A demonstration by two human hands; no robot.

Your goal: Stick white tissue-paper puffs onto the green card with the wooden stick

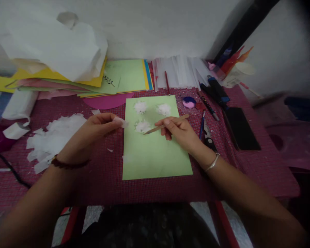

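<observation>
A light green sheet of paper (157, 158) lies flat in front of me, with three fluffy white paper tufts on its upper half. My left hand (100, 127) pinches a small piece of white paper (121, 121) just over the sheet's left edge. Between the thumb and fingers of my right hand (177, 132) is a thin wooden stick (155, 129), slanting down to the left. Its pointed tip is at the lower white tuft (142, 126); whether it touches cannot be made out. A heap of cut white paper pieces (59, 134) lies left of the sheet, partly behind my left forearm.
Coloured papers (131, 75) are stacked at the back, with crumpled white paper (54, 48) on the left pile. Clear plastic sticks (178, 74) lie along the wall. Right of the sheet are a lid with purple and pink paint (189, 102), scissors (209, 139) and a black flat object (241, 129).
</observation>
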